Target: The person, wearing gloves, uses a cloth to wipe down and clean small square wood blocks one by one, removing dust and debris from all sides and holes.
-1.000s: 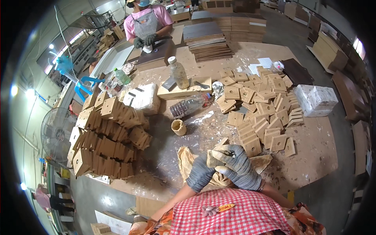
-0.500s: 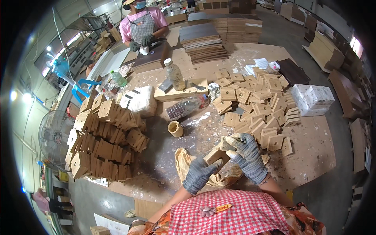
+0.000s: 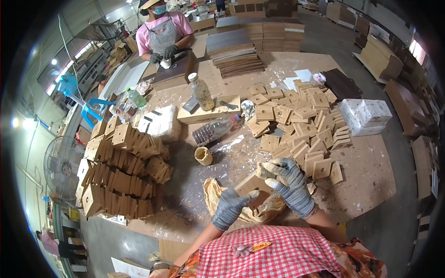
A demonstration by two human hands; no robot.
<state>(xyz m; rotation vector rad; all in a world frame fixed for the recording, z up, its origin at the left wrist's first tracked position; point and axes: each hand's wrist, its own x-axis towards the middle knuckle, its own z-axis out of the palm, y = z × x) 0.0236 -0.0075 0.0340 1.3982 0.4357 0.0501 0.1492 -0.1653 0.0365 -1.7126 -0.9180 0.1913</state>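
Observation:
In my gloved left hand [image 3: 232, 207] is a small flat wooden block [image 3: 250, 184], its thumb lying across the lower part. My gloved right hand [image 3: 291, 186] is closed at the block's upper right end, fingertips pinching a small tan-grey wad [image 3: 264, 172] against it; whether that is cloth or sponge I cannot tell. Under both hands a crumpled yellowish cloth [image 3: 212, 197] lies on the worktable [image 3: 366, 185]. Right of my hands spreads a loose heap of wooden blocks with a round hole [image 3: 303, 129]. Stacked blocks of the same kind [image 3: 123, 171] rise at the left.
A small tan cup [image 3: 203, 156], a lying plastic bottle [image 3: 215, 130] and an upright bottle [image 3: 201, 92] stand beyond my hands. White wrapped packs [image 3: 366, 116] sit at the right. Across the table, a person in grey gloves [image 3: 162, 41] works beside stacked dark panels [image 3: 234, 51].
The block has tilted in my left hand, and more of its broad face shows. My right hand stays at its upper end with the wad. The whole view has shifted slightly.

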